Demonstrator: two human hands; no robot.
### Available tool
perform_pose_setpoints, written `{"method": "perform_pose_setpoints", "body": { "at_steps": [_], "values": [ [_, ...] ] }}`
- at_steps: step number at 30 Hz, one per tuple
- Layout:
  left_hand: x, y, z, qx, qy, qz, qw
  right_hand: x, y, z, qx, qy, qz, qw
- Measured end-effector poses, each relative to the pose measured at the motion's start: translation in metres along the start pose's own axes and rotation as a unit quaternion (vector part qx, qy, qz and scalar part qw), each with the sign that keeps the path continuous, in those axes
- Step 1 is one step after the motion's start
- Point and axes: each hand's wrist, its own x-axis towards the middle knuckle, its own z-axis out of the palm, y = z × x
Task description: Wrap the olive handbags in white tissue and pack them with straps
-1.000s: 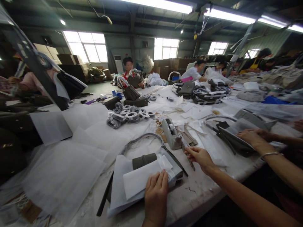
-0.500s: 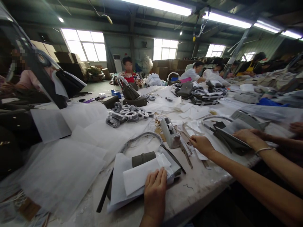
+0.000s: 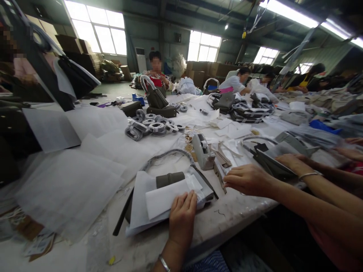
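Note:
My left hand (image 3: 183,211) lies on a white folded paper packet (image 3: 164,202), fingers flat and side by side. Under the packet is a handbag wrapped in thin white sheet (image 3: 140,192), with a dark green-grey flap tab (image 3: 170,179) showing. Its wrapped handle (image 3: 167,153) arches toward the back, and a dark strap (image 3: 123,213) sticks out at the left. My right hand (image 3: 246,180) hovers right of the bag with fingers closed together; whatever they pinch is too small to make out. Just beyond it stands a grey tape dispenser (image 3: 203,153).
Grey-green strips (image 3: 219,166) lie behind my right hand. At right, a co-worker's hand (image 3: 292,163) rests on another dark bag (image 3: 272,162). Wrapped rolls (image 3: 157,127) sit mid-table; white sheets (image 3: 70,185) cover the left. A slanted post (image 3: 53,71) rises at far left.
My right hand has come closer and lower, turning so its back faces up more. My left hand stays on the packet. The view has tilted down slightly.

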Motion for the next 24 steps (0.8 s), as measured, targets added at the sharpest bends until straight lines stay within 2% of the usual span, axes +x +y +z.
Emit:
{"method": "perform_pose_setpoints", "body": {
  "at_steps": [3, 7, 10, 16, 24],
  "values": [
    [0.001, 0.001, 0.0, -0.001, 0.003, 0.0, 1.0, 0.036, -0.009, 0.008, 0.025, -0.066, -0.06, 0.996],
    [0.001, 0.002, 0.001, -0.002, 0.01, -0.005, 1.0, 0.08, -0.012, 0.026, 0.055, -0.126, -0.091, 0.986],
    [0.002, 0.003, 0.0, -0.002, 0.018, -0.006, 1.0, 0.101, -0.012, 0.036, 0.053, -0.161, -0.104, 0.98],
    [0.004, 0.003, -0.002, 0.006, 0.037, 0.001, 0.999, 0.123, -0.013, 0.042, 0.032, -0.22, -0.114, 0.968],
    [0.003, 0.003, -0.002, 0.01, 0.02, 0.002, 1.0, 0.141, -0.007, 0.055, 0.035, -0.273, -0.119, 0.954]
  ]
}}
